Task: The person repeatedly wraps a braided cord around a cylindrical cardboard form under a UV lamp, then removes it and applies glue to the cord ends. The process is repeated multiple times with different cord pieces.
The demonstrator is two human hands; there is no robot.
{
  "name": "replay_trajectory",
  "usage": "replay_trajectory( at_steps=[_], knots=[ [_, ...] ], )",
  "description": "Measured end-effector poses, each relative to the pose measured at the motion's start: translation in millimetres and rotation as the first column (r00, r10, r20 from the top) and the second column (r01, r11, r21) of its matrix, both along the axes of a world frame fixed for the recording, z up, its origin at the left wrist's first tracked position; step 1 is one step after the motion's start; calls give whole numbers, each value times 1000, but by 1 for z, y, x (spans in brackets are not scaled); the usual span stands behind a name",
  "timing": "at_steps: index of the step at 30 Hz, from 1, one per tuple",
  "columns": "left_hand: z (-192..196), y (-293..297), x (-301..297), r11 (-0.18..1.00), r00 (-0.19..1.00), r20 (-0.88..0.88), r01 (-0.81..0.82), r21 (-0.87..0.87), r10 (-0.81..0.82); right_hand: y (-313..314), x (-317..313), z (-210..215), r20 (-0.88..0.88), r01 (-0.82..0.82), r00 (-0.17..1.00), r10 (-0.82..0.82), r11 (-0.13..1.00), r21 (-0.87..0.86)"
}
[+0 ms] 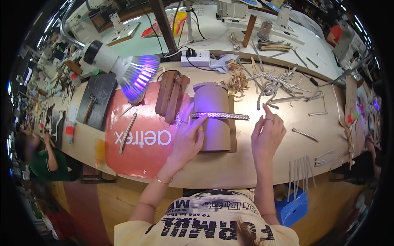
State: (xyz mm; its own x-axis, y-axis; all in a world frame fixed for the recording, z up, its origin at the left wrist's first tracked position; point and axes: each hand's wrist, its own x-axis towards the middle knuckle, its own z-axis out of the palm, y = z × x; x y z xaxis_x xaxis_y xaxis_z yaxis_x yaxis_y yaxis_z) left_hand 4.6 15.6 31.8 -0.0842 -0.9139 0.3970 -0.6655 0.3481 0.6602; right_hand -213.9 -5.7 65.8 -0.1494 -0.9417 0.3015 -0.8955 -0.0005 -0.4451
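A silver braided strip (221,116) lies crosswise over a tan, curved block (211,137). My left hand (189,137) is at the block's left side, fingers stretched out, one fingertip resting on the strip. To the right of the block is my right hand (269,133), its index finger raised and apart from the thumb, with nothing visible between them. The strip's right end stops short of that hand. Just beyond its fingertips spreads a tangled pile of similar braided strips (275,86).
A lit lamp (135,78) hangs low at the left. Folded brown straps (172,94) and another braided strip (128,133) lie on a red sheet (139,160). A hammer (88,108) rests on a black board (96,96). Pale strips (297,172) hang over the front edge above a blue stool (292,209).
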Motion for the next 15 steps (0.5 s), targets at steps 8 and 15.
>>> replay_trajectory(
  at_steps=[8, 15],
  knots=[
    [-7, -23, 4, 994, 999, -21, 51, 99, -49, -18, 35, -32, 500, -524, 746, 439, 851, 35],
    [-23, -6, -8, 988, 978, -199, 93, 127, -66, 8, 38, -75, 645, -640, 603, 470, 767, 39]
  ],
)
